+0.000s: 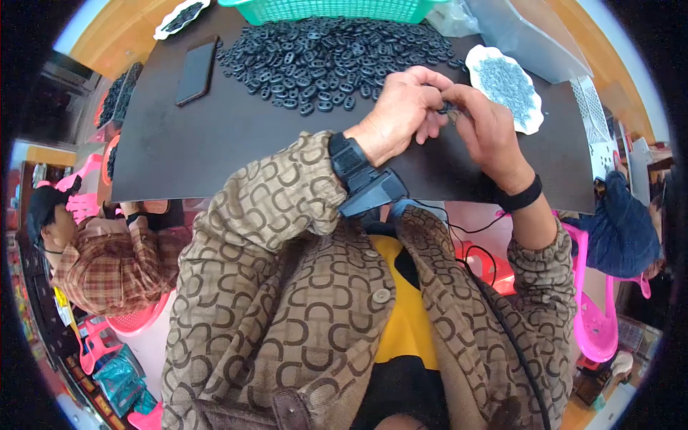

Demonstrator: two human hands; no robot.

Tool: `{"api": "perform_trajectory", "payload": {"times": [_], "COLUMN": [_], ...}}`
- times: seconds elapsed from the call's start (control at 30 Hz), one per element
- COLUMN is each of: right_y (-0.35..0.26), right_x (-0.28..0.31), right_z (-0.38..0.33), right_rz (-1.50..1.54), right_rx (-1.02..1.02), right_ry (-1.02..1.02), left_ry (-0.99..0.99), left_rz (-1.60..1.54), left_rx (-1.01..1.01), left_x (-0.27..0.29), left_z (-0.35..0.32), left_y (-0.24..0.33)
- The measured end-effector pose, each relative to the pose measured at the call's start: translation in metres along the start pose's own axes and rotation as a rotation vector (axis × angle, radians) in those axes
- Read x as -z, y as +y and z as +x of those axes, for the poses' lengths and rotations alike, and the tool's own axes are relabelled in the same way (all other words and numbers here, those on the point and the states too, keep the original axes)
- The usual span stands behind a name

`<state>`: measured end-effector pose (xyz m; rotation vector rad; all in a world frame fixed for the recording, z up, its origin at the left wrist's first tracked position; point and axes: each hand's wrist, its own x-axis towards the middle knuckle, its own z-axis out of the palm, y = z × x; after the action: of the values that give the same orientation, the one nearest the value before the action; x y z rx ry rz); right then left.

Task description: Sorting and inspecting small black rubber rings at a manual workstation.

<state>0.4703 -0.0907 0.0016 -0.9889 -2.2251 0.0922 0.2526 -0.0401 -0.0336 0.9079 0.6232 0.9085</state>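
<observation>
The dark brown bench (236, 158) carries everything, and its bare near part gives the wrists room to work over. Across its far side spreads a loose pile of black two-holed pieces (315, 64), just in front of the green basket (337, 10). At the far right is a clear plastic bin (527, 39), and nearer sits a white scalloped dish (530, 129), close to the right hand (491, 125); keeping the knuckles off its rim would avoid a spill.

The left hand (403, 107) is curled, its fingertips closed on a small dark piece (446, 107), held above the bench at the near right of the pile. The right thumb and forefinger meet it from the other side; whether they grip it too, I cannot tell. Good practice here is probably a steady left pinch near the edge, with the right fingertips doing the fine movement, lightly and squarely. The phone (196, 70) lies well apart at the left. Smallest are the grey bits (505, 86) in the dish, likely best picked up singly.
</observation>
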Motion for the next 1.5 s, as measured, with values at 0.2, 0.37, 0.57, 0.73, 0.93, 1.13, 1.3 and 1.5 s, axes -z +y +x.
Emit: {"api": "perform_trajectory", "payload": {"times": [0.2, 0.37, 0.57, 0.73, 0.93, 1.13, 1.3, 1.5], "right_y": [-0.009, 0.008, 0.020, 0.009, 0.002, 0.017, 0.027, 0.012], "right_x": [0.004, 0.008, 0.003, 0.009, 0.009, 0.003, 0.017, 0.027], "right_z": [-0.002, -0.014, -0.010, -0.005, -0.004, -0.007, -0.014, -0.013], "right_rz": [-0.044, 0.090, 0.355, 0.124, 0.062, 0.095, 0.227, 0.830], "right_rx": [0.005, -0.208, -0.343, -0.181, -0.019, -0.043, -0.264, -0.583], "right_ry": [0.010, 0.011, -0.033, -0.042, -0.002, 0.027, -0.041, -0.128], "left_ry": [-0.046, -0.047, -0.053, -0.076, -0.086, -0.184, -0.163, -0.217], "left_rz": [-0.017, -0.066, -0.041, -0.013, -0.105, -0.144, -0.146, -0.025], "left_rx": [0.038, 0.014, 0.011, 0.013, 0.100, 0.156, 0.077, 0.052], "left_x": [-0.001, -0.004, -0.003, -0.003, -0.005, -0.013, -0.004, -0.005], "left_z": [-0.010, 0.004, 0.002, -0.002, -0.004, -0.010, -0.005, -0.007], "left_y": [0.005, -0.006, -0.002, 0.001, 0.003, -0.002, 0.005, 0.009]}}
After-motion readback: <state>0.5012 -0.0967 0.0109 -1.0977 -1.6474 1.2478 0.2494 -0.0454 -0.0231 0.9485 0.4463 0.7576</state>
